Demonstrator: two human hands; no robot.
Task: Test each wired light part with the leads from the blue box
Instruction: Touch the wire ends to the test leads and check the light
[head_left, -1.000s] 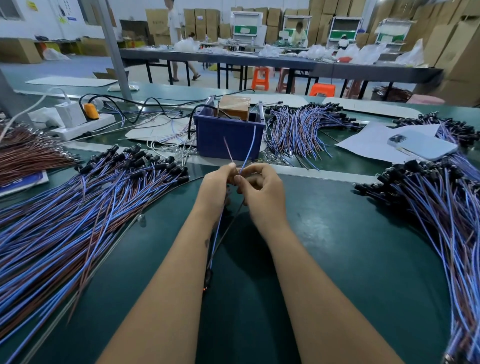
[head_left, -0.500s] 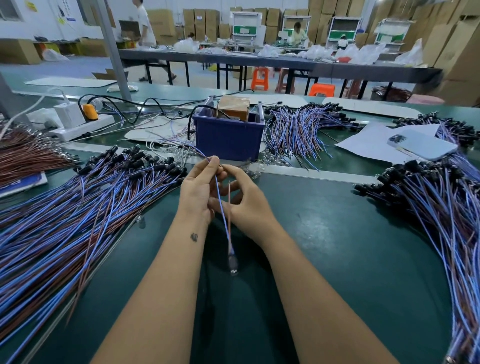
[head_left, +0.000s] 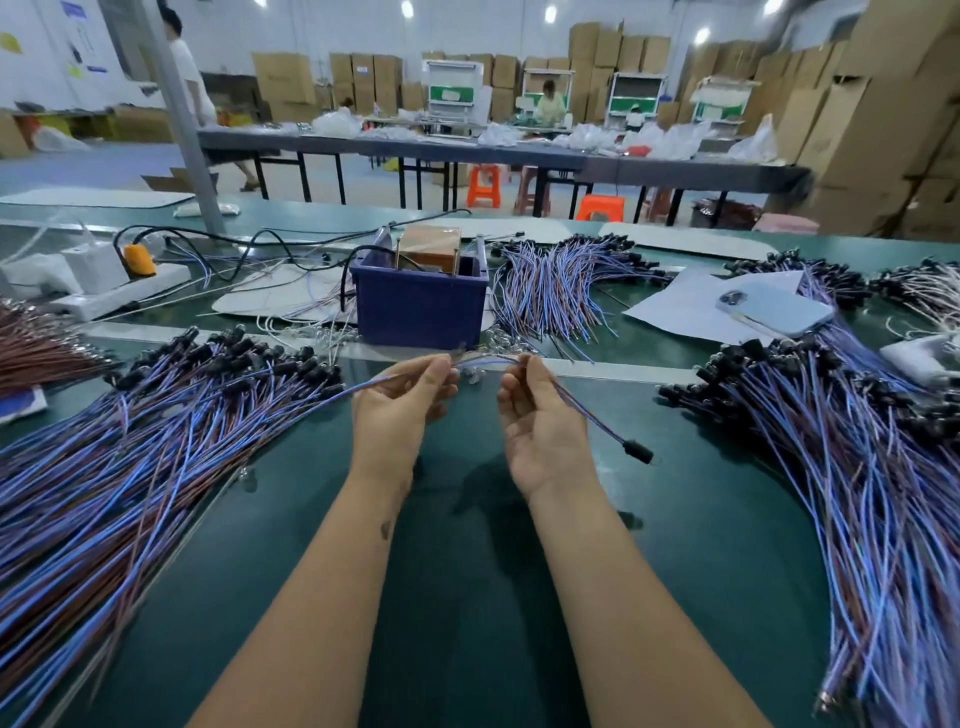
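The blue box (head_left: 418, 307) stands just beyond my hands, a brown block inside it. My left hand (head_left: 400, 402) pinches a blue-and-brown wire (head_left: 358, 387) that runs left into the pile, and thin leads (head_left: 485, 358) reach from its fingertips toward my right hand. My right hand (head_left: 540, 415) is palm up, fingers curled round a wired light part (head_left: 597, 421) whose black head (head_left: 638, 451) hangs out to the right above the green table (head_left: 467, 597). Both hands are a short way apart.
A big pile of wired parts (head_left: 130, 467) fans out at the left, another pile (head_left: 857, 467) at the right, a third (head_left: 561, 280) behind the box. A phone (head_left: 774, 309) lies on white paper. A power strip (head_left: 119, 291) sits at far left.
My hands have parted and turned palm up. The part that hung down between them now points right from my right hand, and my left hand holds a wire from the left pile.
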